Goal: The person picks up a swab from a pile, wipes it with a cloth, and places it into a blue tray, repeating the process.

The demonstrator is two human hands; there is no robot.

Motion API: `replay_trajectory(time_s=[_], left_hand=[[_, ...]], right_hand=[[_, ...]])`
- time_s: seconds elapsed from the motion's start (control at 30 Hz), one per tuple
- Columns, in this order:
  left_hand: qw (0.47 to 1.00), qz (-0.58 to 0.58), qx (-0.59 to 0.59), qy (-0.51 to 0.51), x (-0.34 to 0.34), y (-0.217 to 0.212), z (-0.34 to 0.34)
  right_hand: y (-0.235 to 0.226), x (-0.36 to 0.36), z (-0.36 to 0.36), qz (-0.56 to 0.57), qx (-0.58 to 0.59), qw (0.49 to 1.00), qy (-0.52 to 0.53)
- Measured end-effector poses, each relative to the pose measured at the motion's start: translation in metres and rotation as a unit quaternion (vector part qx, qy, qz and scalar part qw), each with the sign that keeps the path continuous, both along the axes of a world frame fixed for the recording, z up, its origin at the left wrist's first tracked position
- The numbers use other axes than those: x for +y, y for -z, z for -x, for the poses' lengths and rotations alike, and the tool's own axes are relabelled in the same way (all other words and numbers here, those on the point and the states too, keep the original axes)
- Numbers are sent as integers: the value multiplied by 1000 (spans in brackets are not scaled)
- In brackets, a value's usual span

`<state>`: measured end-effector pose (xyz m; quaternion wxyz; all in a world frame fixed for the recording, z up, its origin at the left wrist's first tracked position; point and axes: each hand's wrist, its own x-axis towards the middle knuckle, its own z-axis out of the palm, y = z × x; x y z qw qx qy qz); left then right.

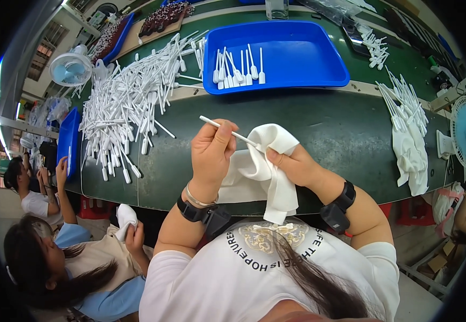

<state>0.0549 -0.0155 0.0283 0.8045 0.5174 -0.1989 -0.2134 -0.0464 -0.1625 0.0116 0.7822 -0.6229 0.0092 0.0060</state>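
My left hand (pixel 212 147) pinches a white plastic stick (pixel 246 141) by its thin shaft, held slantwise over the near part of the table. The stick's other end goes into a white cloth (pixel 281 196), which hides it. My right hand (pixel 296 164) is closed on the cloth around that end, thumb on top. Cloth folds hang down toward my shirt and lie behind the left wrist. Beyond my hands, a blue tray (pixel 305 59) holds several similar white sticks (pixel 238 75) with wider ends, lined up at its left front.
A large heap of white sticks (pixel 131 102) covers the table's left side. More sticks (pixel 404 104) lie at the right beside another white cloth (pixel 412 161) and a fan (pixel 463 131). At left, a co-worker (pixel 93 263) holds a white cloth near a second blue tray (pixel 68 140).
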Motion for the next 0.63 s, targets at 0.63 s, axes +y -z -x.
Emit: replay_trajectory(time_s=[0.63], left_hand=[[998,47,-5,-52,-4,10,13]], right_hand=[[5,2,3,126,10,992,-22]])
